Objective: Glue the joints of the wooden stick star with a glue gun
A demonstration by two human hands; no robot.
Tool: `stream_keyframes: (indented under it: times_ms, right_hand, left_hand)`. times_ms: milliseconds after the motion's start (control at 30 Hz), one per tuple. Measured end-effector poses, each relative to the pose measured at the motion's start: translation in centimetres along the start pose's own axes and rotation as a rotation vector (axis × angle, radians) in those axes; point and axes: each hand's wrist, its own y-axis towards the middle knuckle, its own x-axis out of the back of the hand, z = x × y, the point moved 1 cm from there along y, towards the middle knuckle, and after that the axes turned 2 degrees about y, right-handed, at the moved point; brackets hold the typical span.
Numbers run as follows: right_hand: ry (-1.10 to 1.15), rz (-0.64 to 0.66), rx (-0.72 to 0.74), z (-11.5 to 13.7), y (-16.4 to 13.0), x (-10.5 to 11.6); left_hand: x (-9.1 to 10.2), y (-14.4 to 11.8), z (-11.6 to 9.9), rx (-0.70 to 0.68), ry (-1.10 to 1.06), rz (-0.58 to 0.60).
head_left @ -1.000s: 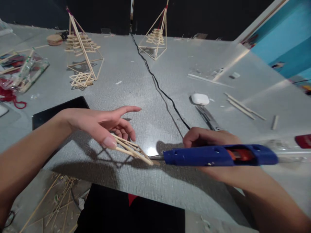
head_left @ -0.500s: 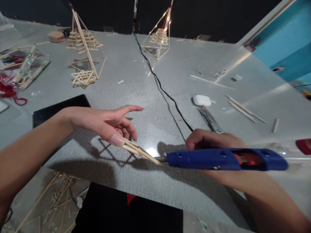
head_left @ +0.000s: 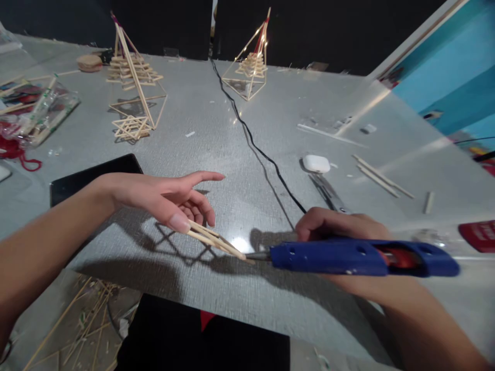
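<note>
Holding sticks (head_left: 215, 242) over grey table (head_left: 201, 113), black panels (head_left: 309, 31) behind

grey table (head_left: 170, 111) | left: black slab (head_left: 73, 186) | middle: black cable (head_left: 266, 157) | right: white case (head_left: 316, 163), sticks (head_left: 378, 181) | back: stick towers (head_left: 133, 77)

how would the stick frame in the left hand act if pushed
The stick frame is probably light, as the left hand holds it by just one end. Its straight edges suggest it's fairly stiff, yet they're thin enough to perhaps snap under a hard push.
</note>
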Motion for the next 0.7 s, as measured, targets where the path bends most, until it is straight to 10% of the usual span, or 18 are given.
stream_keyframes:
  times_ms: [700]
  right_hand:
    - [-0.057, -0.008, 0.014, -0.24, -0.16, -0.46]
  left_hand:
    - [-0.95, -0.36, -0.83, -0.025, -0.001, -0.044]
